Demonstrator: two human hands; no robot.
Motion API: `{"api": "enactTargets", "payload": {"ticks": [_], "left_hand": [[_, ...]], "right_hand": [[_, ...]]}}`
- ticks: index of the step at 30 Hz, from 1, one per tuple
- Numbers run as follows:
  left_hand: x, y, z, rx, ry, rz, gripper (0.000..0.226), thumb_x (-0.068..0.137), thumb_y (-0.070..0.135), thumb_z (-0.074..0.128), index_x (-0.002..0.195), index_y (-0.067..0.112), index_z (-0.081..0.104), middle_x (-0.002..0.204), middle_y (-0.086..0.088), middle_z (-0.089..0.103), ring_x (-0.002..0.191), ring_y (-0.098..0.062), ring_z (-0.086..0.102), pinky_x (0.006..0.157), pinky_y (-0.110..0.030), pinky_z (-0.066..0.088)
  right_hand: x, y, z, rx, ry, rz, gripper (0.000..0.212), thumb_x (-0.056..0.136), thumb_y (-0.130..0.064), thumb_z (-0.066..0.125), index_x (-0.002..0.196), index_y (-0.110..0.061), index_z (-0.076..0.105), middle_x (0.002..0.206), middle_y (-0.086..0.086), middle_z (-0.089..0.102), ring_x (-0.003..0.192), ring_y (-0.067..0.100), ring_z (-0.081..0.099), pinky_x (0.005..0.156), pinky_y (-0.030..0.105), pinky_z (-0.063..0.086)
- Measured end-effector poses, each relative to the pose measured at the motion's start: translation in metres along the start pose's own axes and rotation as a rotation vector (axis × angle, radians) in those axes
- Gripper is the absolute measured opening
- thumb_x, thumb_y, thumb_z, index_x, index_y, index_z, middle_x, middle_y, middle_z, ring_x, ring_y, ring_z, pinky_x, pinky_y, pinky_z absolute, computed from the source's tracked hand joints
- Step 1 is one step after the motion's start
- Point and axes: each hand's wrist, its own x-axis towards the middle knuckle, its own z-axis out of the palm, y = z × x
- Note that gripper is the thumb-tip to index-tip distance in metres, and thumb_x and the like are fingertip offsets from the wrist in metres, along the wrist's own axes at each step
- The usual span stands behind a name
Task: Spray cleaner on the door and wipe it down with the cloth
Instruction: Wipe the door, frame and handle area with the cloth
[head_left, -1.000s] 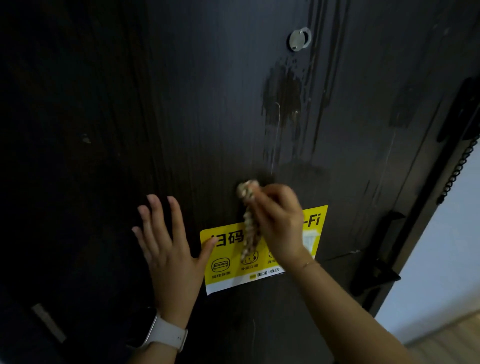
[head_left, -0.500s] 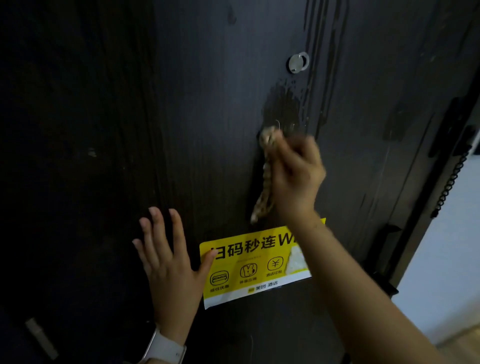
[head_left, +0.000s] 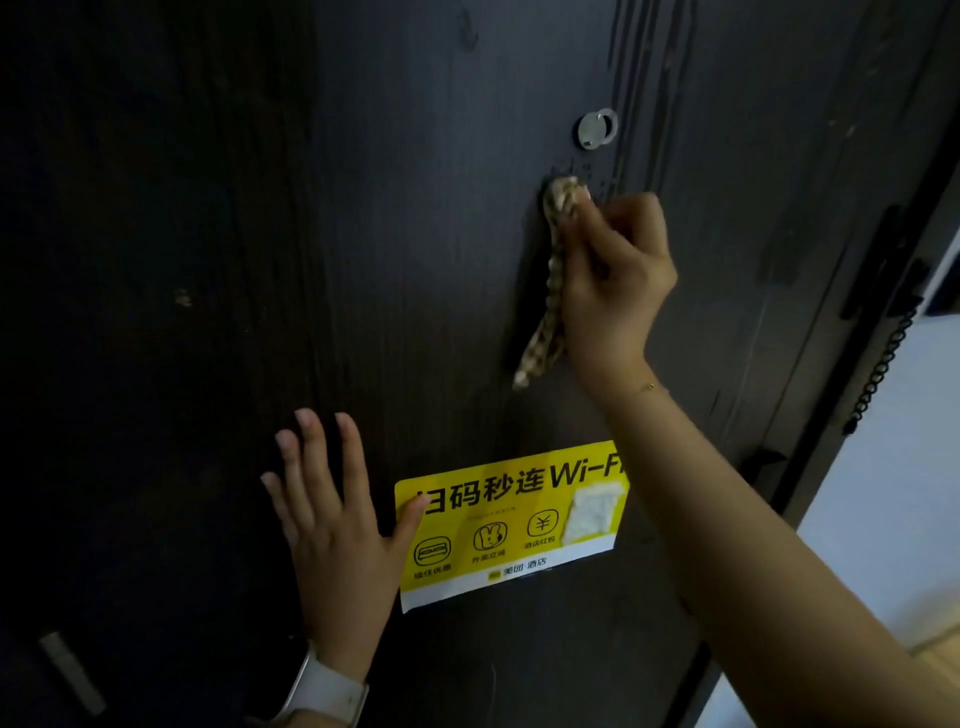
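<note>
Door (head_left: 415, 260): very dark brown to black, fine vertical wood-grain lines; darker wet streaks running down at upper right of frame, one small pale fleck at mid-left.

Peephole (head_left: 597, 128), upper right of centre: silver-grey metal.

Cloth (head_left: 553, 280), in the right hand (head_left: 615, 280): beige and cream ground with a small brown speckled or checked pattern.

Sticker (head_left: 511, 525), lower centre: bright yellow, black characters and outline icons, white strip along bottom edge, a whitish scuffed patch at its right end.

Watch strap (head_left: 324, 693) on the left wrist, bottom of frame: white.

Bracelet (head_left: 647, 387) on the right wrist: thin, gold.

Wall (head_left: 883, 493), right edge: pale bluish white. Coiled cord (head_left: 883, 364) beside it: black.
</note>
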Motion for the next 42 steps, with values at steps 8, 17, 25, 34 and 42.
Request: {"api": "enactTargets", "payload": {"ticks": [8, 17, 25, 34, 42], "left_hand": [[-0.001, 0.003, -0.002, -0.018, -0.004, -0.003, 0.098, 0.08, 0.065, 0.045, 0.155, 0.014, 0.006, 0.162, -0.007, -0.012, 0.149, -0.029, -0.008, 0.119, -0.05, -0.001], [0.01, 0.037, -0.027, -0.101, 0.007, 0.086, 0.092, 0.084, 0.051, 0.063, 0.154, 0.015, 0.015, 0.162, -0.006, -0.003, 0.15, -0.025, -0.004, 0.118, -0.054, 0.005], [0.088, 0.072, -0.045, 0.056, -0.005, 0.384, 0.099, 0.077, 0.045, 0.07, 0.155, 0.018, 0.015, 0.162, -0.008, -0.004, 0.15, -0.024, -0.005, 0.119, -0.05, 0.0], [0.114, 0.08, -0.038, 0.202, 0.062, 0.359, 0.091, 0.086, 0.061, 0.044, 0.155, 0.017, 0.005, 0.162, -0.01, -0.01, 0.149, -0.026, -0.011, 0.117, -0.053, -0.003], [0.116, 0.08, -0.038, 0.174, 0.081, 0.379, 0.089, 0.091, 0.058, 0.05, 0.155, 0.014, 0.006, 0.161, -0.013, -0.01, 0.149, -0.028, -0.011, 0.117, -0.054, -0.006]], "right_hand": [[-0.07, 0.004, -0.033, 0.016, -0.27, 0.025, 0.016, 0.089, 0.0, 0.066, 0.103, 0.001, 0.073, 0.079, 0.003, 0.049, 0.07, 0.017, 0.05, 0.06, 0.028, 0.041], [-0.066, 0.014, -0.031, 0.076, -0.242, 0.034, 0.022, 0.09, -0.002, 0.064, 0.11, -0.001, 0.071, 0.085, 0.002, 0.046, 0.074, 0.017, 0.048, 0.062, 0.026, 0.041], [-0.082, 0.089, -0.065, 0.036, 0.042, 0.489, 0.018, 0.088, -0.004, 0.066, 0.104, -0.003, 0.073, 0.088, 0.002, 0.048, 0.076, 0.0, 0.046, 0.071, 0.017, 0.039], [-0.109, 0.059, -0.047, 0.127, -0.336, -0.17, 0.03, 0.097, -0.001, 0.049, 0.122, -0.007, 0.062, 0.101, 0.011, 0.058, 0.093, 0.024, 0.053, 0.081, 0.027, 0.044], [-0.022, 0.083, -0.026, 0.015, 0.058, 0.22, 0.038, 0.083, 0.012, 0.058, 0.119, 0.0, 0.066, 0.095, 0.01, 0.045, 0.085, 0.025, 0.05, 0.073, 0.031, 0.046]]}}
